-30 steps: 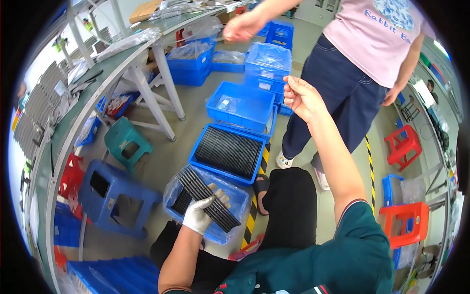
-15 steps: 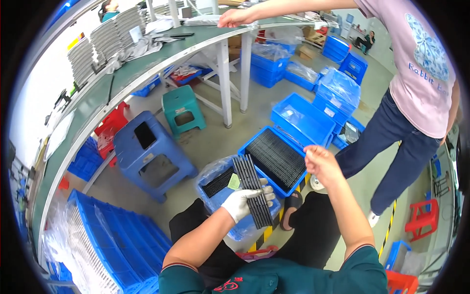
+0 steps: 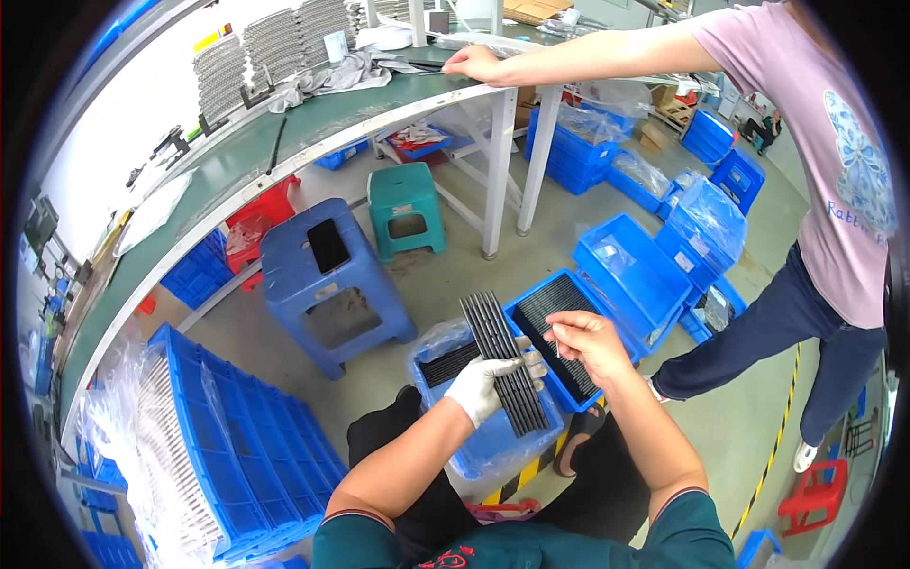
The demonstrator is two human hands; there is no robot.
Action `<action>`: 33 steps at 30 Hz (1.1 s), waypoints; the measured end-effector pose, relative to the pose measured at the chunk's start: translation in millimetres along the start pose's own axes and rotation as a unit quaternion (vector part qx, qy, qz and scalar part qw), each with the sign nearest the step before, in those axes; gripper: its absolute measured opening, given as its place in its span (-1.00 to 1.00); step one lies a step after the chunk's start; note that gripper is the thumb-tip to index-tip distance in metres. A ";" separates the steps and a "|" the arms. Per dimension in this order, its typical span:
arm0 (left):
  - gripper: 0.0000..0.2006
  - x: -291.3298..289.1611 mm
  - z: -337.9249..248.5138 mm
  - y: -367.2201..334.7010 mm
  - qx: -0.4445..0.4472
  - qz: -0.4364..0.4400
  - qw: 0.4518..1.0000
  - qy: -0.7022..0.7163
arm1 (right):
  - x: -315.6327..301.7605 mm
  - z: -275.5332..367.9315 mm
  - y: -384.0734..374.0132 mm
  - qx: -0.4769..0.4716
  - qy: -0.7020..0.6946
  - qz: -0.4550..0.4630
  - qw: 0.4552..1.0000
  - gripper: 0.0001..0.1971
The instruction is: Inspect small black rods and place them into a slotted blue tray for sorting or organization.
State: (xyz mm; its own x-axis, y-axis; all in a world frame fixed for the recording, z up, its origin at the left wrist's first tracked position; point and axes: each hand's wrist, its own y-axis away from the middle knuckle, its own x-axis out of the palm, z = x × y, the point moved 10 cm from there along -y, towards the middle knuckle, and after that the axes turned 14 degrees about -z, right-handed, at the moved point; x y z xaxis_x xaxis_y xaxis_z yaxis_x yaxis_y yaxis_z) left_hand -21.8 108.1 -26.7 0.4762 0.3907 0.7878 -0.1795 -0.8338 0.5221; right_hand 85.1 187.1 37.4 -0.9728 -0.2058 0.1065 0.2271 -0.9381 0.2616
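Note:
My left hand [image 3: 477,387], in a white glove, is closed around a flat row of several long black strips [image 3: 493,334], held side by side and slanting. Just right of them, my bare right hand [image 3: 590,343] is raised with thumb and fingers pinched together. A tiny pale bit shows at its fingertips, too small to name. Below the left hand sits a blue bin lined with clear plastic [image 3: 485,448], with black strips [image 3: 449,364] in its far part. Beyond my right hand, a second blue bin [image 3: 519,302] holds many closely packed black strips, partly hidden by that hand.
A blue stool [image 3: 294,248] with a black phone-like slab [image 3: 329,246] and a green stool [image 3: 406,207] stand ahead. Stacked blue crates [image 3: 256,431] rise at left. A co-worker [image 3: 839,180] stands at right, one arm reaching to the green-topped table [image 3: 332,119]. An empty-looking blue bin [image 3: 637,270] lies beyond.
My right hand has come down and inward, closer to the strips in my left hand. The whole view has shifted, so surroundings sit further right. The left hand keeps its hold.

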 end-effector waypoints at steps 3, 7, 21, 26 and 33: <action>-0.60 -3.2 1.6 2.5 0.003 -0.010 1.000 -0.006 | 6.5 -7.4 -1.7 0.012 -0.010 0.007 1.000 -0.76; -0.56 -4.4 0.2 5.6 0.011 -0.009 1.000 -0.005 | -5.9 -48.6 -10.1 0.088 -0.126 -0.024 0.988 -0.81; -0.50 8.5 20.7 6.6 -0.038 0.030 0.998 -0.049 | 2.8 4.1 -5.7 -0.108 -0.019 -0.013 0.994 -0.89; -0.54 1.2 31.0 4.7 -0.064 0.000 0.996 -0.058 | 11.2 13.2 11.1 -0.195 0.114 -0.002 0.974 -0.90; -0.59 0.7 30.8 1.5 -0.055 -0.014 0.996 -0.072 | 12.0 15.1 18.6 -0.216 0.169 -0.001 0.962 -0.91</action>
State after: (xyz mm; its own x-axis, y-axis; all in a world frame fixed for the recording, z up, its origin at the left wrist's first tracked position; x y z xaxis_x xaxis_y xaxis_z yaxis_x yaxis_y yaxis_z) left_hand 4.8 95.1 -35.4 0.5996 0.3472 0.7211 -0.2529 -0.7727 0.5822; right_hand 78.4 171.4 58.0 -0.9491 -0.2146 -0.2307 0.2561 -0.9519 -0.1683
